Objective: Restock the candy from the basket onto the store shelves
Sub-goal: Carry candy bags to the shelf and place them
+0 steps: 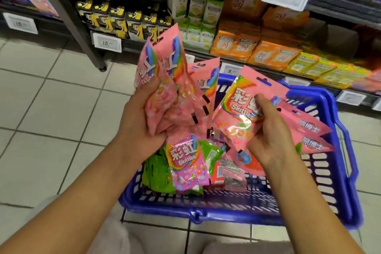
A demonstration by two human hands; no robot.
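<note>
Candy bags fill both your hands above the basket (237, 210). Your left hand (142, 117) is clamped round the lower ends of a fanned bunch of pink bags (175, 88), thumb across the front, their long axes pointing up and away toward the shelves (237, 55). Your right hand (272, 130) pinches a single pink bag (239, 109) by its right edge, face toward you, hang-hole end uppermost and tilted right; two more pink packets (307, 130) poke out from behind that hand, though how they are held is hidden. More candy lies loose in the blue basket directly below, among it a purple bag (185, 165) and green bags (156, 171). The shelves stand just beyond the basket's far rim, stocked with orange boxes (237, 45) and yellow packs (309, 66). The left hand's bunch looks nearer the shelf edge, so it likely leads the reach forward.
</note>
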